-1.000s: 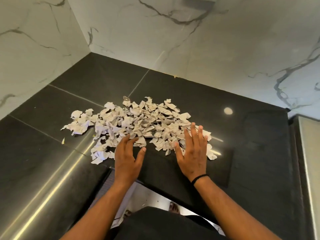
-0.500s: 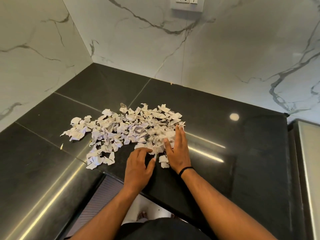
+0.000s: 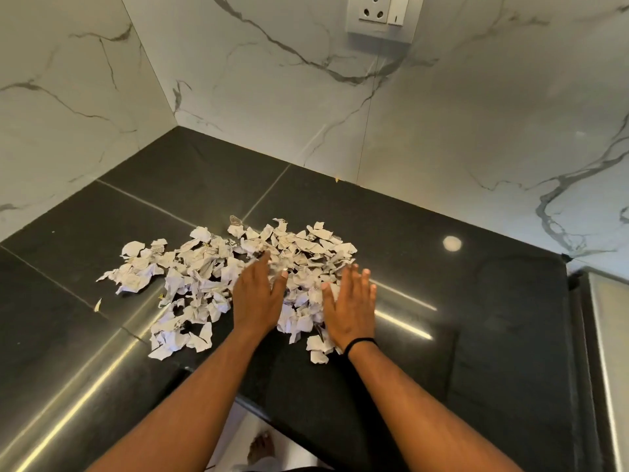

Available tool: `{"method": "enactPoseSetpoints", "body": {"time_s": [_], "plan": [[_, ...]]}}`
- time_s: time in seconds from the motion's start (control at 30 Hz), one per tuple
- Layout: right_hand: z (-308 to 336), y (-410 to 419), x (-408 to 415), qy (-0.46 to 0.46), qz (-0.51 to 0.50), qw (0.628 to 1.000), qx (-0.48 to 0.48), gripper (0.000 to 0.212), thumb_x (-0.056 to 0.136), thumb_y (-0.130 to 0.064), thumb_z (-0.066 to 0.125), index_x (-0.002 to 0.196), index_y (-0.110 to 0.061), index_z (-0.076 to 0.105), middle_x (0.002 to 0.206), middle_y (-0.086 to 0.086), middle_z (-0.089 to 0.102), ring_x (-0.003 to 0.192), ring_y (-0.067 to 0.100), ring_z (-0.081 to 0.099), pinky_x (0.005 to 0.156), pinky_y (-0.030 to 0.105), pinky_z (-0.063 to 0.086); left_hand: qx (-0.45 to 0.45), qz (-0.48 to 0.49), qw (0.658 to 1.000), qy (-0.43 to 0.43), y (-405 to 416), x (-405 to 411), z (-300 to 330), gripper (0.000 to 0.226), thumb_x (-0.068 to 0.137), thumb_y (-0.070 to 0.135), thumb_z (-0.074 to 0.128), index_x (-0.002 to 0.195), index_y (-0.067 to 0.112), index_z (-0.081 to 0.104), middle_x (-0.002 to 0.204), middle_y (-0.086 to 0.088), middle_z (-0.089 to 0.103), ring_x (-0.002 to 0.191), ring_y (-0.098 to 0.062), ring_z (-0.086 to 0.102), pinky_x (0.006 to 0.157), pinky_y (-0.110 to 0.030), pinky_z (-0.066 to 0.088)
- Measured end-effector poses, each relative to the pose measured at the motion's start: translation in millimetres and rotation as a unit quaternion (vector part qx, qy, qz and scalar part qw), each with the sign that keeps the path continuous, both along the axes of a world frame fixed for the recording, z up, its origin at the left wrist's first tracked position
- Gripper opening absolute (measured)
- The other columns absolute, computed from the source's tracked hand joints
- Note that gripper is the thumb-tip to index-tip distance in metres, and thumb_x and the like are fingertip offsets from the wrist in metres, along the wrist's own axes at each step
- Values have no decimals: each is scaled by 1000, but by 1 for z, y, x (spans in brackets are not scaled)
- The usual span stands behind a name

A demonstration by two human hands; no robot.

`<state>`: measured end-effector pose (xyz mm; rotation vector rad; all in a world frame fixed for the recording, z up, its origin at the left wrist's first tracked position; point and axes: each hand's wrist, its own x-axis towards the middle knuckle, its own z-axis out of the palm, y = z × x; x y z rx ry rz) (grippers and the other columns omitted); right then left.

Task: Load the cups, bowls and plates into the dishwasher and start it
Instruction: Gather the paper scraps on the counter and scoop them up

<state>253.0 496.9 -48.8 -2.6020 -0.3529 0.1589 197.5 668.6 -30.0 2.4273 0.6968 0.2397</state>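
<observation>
A heap of torn white paper scraps [image 3: 204, 274] lies spread over the black stone counter [image 3: 476, 318]. My left hand [image 3: 258, 294] lies flat on the pile with straight fingers pointing away from me. My right hand [image 3: 350, 301], a black band on its wrist, rests flat at the pile's right edge, fingers straight and together. Neither hand holds anything. No cups, bowls, plates or dishwasher appear in this view.
White marble walls meet in a corner behind the counter. A wall socket [image 3: 381, 15] sits high on the back wall. A steel edge [image 3: 609, 335] borders the counter at the right. The counter's front edge [image 3: 211, 379] runs under my forearms, with floor below.
Both hands have slid forward onto the scraps, and the left hand's fingers have straightened. The right side of the pile has been pushed leftward into a tighter heap. The camera has tilted upward.
</observation>
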Motion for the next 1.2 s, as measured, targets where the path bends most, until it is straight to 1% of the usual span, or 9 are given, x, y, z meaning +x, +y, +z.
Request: {"method": "enactPoseSetpoints", "body": {"time_s": [0.17,0.3,0.4,0.5,0.63,0.7,0.83,0.93,1.2], "plan": [[8,35,2,43,70,996,24,65,105,-52,15,159,-17,15,168,5,9,155,22,-8,125,42,-5,-47,-59,996,-49,-17,14,1,49,103,45,35,139,18,54,131,-4,57,121,-20,49,104,-31,34],[10,50,5,81,56,986,134,57,107,-44,22,159,-20,20,166,1,17,155,16,2,126,35,-4,-169,-17,978,-123,-32,26,13,31,105,40,38,115,27,64,106,11,63,103,-6,57,96,-31,43],[18,57,3,111,19,953,280,48,107,-46,30,152,-30,32,157,-7,38,145,9,32,123,31,20,-280,19,946,-161,-42,30,37,27,108,27,41,96,38,62,94,16,66,89,8,61,81,-15,45],[38,67,0,136,-40,896,420,30,105,-43,41,135,-37,47,136,-17,55,122,-4,51,108,24,41,-358,46,915,-181,-46,36,49,26,108,31,40,101,35,65,100,13,71,91,9,65,77,-8,46],[63,79,7,125,-106,829,535,36,106,-38,43,133,-21,58,128,-5,66,120,8,61,104,32,47,-425,79,874,-223,-44,47,63,31,108,34,40,109,23,69,102,3,75,97,-8,70,80,-17,52],[79,82,11,126,-133,786,590,38,105,-39,42,128,-16,62,124,0,69,117,13,64,103,35,49,-476,95,839,-247,-42,51,72,37,108,34,39,116,13,69,105,-2,76,100,-13,72,81,-19,55],[110,78,20,163,-215,688,674,35,104,-36,48,110,-12,73,106,8,76,103,24,72,94,42,56,-568,110,769,-273,-45,56,88,46,105,41,44,123,5,67,116,-14,73,111,-28,70,100,-45,53],[126,72,25,181,-249,646,698,27,101,-31,56,99,-13,75,99,13,76,97,32,73,89,46,58,-628,137,714,-279,-50,59,100,51,103,45,48,123,2,67,117,-20,71,111,-35,69,102,-51,52],[155,59,25,196,-243,575,756,22,99,-24,59,102,-9,74,97,14,75,90,32,71,93,55,55,-645,169,682,-300,-66,65,134,39,102,35,49,113,5,71,110,-21,73,107,-39,70,100,-54,53]]}}
